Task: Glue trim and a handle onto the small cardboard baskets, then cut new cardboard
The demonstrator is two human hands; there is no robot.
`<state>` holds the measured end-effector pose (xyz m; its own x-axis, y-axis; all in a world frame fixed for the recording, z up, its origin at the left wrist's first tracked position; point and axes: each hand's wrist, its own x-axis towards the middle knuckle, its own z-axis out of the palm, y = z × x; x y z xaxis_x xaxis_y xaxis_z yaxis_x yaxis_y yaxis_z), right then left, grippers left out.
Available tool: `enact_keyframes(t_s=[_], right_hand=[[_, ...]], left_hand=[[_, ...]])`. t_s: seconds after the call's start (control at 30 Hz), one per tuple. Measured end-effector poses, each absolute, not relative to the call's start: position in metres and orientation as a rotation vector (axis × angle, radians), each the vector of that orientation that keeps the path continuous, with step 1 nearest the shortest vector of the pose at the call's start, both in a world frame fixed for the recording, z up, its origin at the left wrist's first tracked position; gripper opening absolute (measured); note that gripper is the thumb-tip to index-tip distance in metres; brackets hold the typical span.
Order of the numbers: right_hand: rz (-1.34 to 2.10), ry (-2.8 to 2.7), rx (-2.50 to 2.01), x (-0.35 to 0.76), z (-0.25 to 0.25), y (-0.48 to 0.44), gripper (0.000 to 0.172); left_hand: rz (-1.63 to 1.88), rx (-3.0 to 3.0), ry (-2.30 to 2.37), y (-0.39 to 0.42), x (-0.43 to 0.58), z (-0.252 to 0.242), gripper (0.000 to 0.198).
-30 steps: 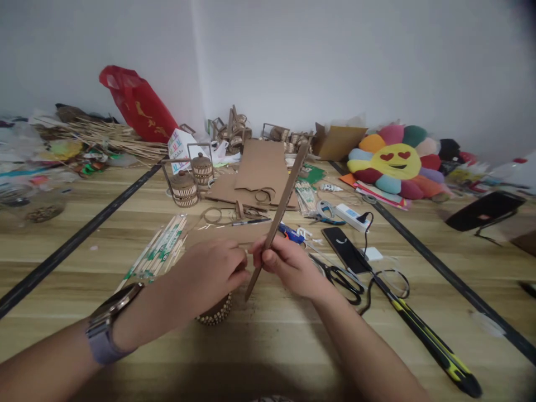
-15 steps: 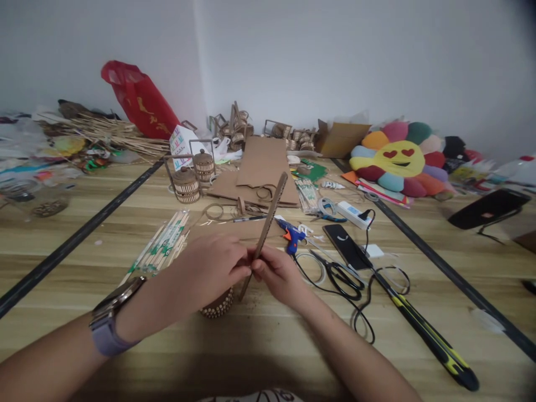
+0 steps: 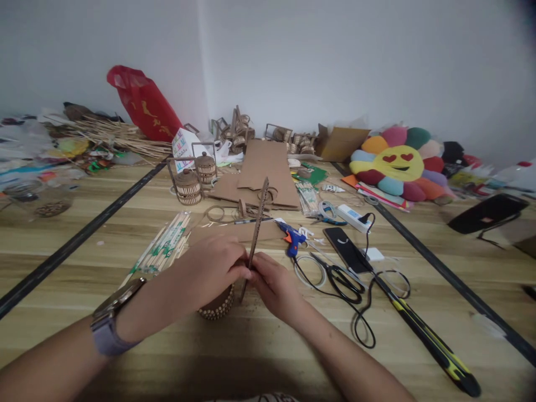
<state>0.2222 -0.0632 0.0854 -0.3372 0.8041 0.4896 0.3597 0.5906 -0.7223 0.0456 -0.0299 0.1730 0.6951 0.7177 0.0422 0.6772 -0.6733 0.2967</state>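
Note:
Between both hands stands a narrow strip of corrugated cardboard [image 3: 259,218], tilted slightly, its fluted edge toward me. My left hand [image 3: 213,265], with a watch [image 3: 119,298] on its wrist, pinches the strip from the left. From the right, the fingers of my right hand [image 3: 274,282] press on the same strip. Below my left hand sits a round piece edged with cut stick ends [image 3: 216,307], partly hidden by that hand. Behind the hands lies a flat cardboard piece [image 3: 234,230] on the table.
A blue glue gun [image 3: 293,237], black scissors [image 3: 343,283], a phone [image 3: 345,248] and a yellow-black long-handled tool [image 3: 435,340] lie to the right, with cables among them. Packed sticks [image 3: 165,243] lie left. Small lidded buckets [image 3: 188,187] stand behind, near cardboard sheets [image 3: 266,162].
The cardboard strip has turned a little more upright, its top shifting left. Both hands still grip it, the right hand slightly moved. The whole view has shifted slightly.

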Motion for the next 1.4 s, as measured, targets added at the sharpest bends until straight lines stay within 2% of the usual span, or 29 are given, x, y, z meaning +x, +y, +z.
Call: enact_keyframes(t_s=[0.1, 0.23, 0.43, 0.5, 0.6, 0.77, 0.97, 1.23, 1.4], right_hand=[[0.629, -1.933, -0.94, 0.219, 0.084, -0.066, 0.027], [0.628, -1.933, -0.925, 0.217, 0.085, -0.067, 0.028], [0.586, -1.949, -0.95, 0.217, 0.083, -0.068, 0.017], [0.567, -1.961, -0.967, 0.218, 0.082, -0.068, 0.015], [0.553, -1.99, -1.012, 0.219, 0.081, -0.068, 0.014], [0.513, -1.998, -1.007, 0.219, 0.081, -0.067, 0.016], [0.5, -1.975, -0.979, 0.216, 0.081, -0.068, 0.015], [0.448, -1.928, -1.017, 0.218, 0.078, -0.068, 0.027], [0.472, -1.93, -1.003, 0.219, 0.079, -0.068, 0.03]], left_hand=[[0.279, 2.597, 1.15, -0.031, 0.046, 0.174, 0.004], [0.363, 2.562, 1.119, -0.032, 0.045, 0.167, 0.009], [0.42, 2.576, 1.09, -0.035, 0.04, 0.175, 0.009], [0.476, 2.581, 1.102, -0.035, 0.029, 0.187, 0.014], [0.759, 2.48, 1.284, -0.034, 0.004, 0.196, 0.026], [0.961, 2.125, 1.423, -0.042, -0.028, 0.158, 0.046], [1.036, 1.929, 1.341, -0.06, -0.02, 0.118, 0.052], [0.977, 1.983, 1.262, -0.057, -0.014, 0.123, 0.051], [1.002, 2.063, 1.38, -0.058, -0.017, 0.13, 0.036]])
